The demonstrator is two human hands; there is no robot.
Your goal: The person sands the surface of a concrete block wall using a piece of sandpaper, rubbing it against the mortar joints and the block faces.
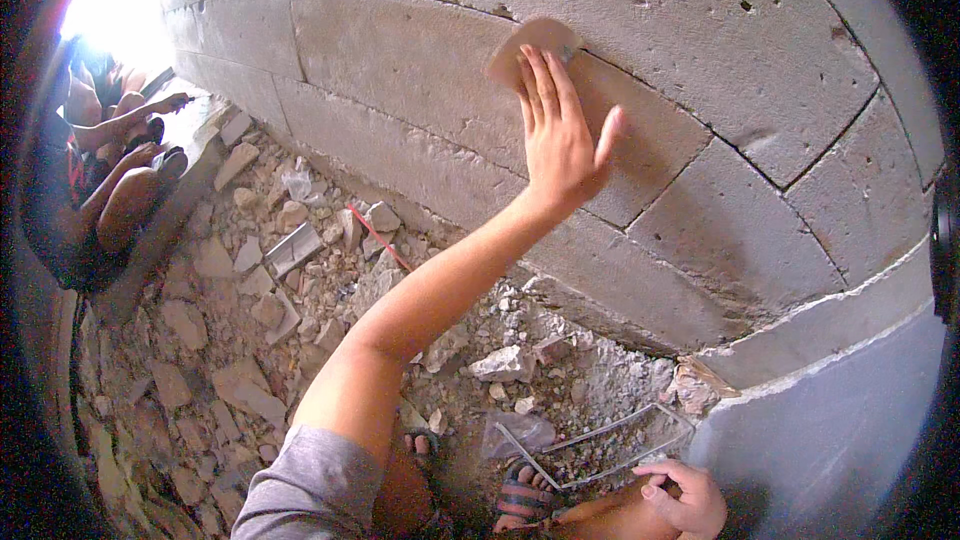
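- A round, flat pad [546,32] is held against the block wall [420,60], over a joint, beneath the fingers of the left hand [566,148].
- The left hand is laid flat, fingers nearly together, thumb spread wide.
- The right hand [690,502] is kept low beside the leg [605,513], fingers curled; whether anything is gripped cannot be told.
- Rubble [245,390] is strewn below.

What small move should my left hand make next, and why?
Probably slide the tan disc slightly right and down along the block joint: the left hand has its fingers flat on the disc, which overlaps that joint, and the line shows dark just beyond it.
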